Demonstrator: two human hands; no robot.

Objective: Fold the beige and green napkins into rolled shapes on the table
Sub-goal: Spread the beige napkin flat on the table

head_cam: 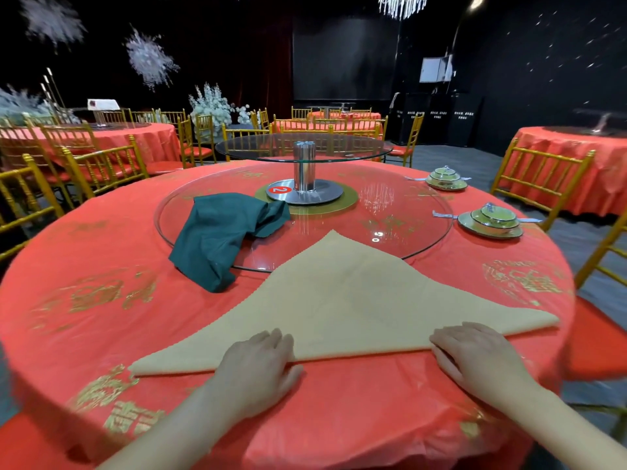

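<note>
A round table under a red cloth printed with gold filled most of the view. A wide glass turntable sat on its centre, with a metal post rising from the middle to a smaller glass tier above. The beige napkin lay flat as a large triangle. Its long folded edge ran along the near edge of the table, and its tip reached onto the near rim of the turntable. The green napkin lay crumpled to the left of it, half on the glass and half spilling onto the cloth, apart from the beige one. The left hand rested on the beige napkin's long edge left of its middle, fingers loosely spread on the fabric and thumb on the cloth, holding nothing. The right hand lay on the same edge nearer the right corner, fingers flat and extended, likewise gripping nothing. Near the right edge of the table stood two sets of green bowls on plates. A small red round marker lay at the base of the post.
</note>
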